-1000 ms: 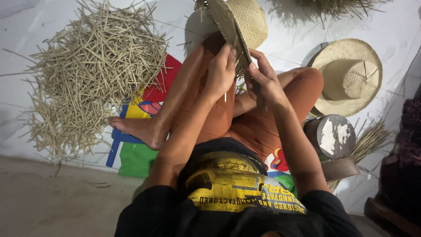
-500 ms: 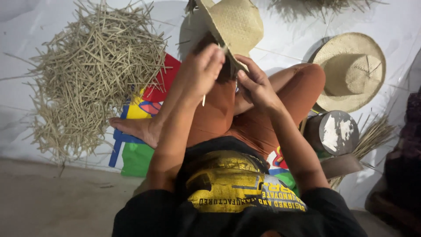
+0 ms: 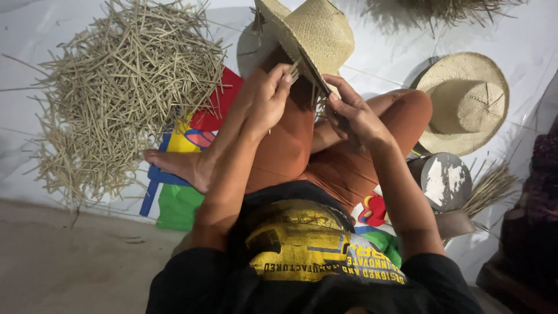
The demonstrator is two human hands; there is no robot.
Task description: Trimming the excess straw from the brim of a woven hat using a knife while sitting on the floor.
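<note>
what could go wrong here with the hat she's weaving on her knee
1. The unfinished straw hat rests only on a raised knee, gripped at the brim edge by the left hand and right hand; it may slip or twist.
2. Loose strand ends at the brim look thin and stiff; they might snap or prick fingers.
3. The straw pile lies close to the bare foot and could scatter.

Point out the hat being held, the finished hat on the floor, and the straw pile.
Held hat (image 3: 319, 29), head view, on its woven crown.
Floor hat (image 3: 465, 99), head view, on its crown.
Straw pile (image 3: 122, 87), head view, on its middle.
</note>
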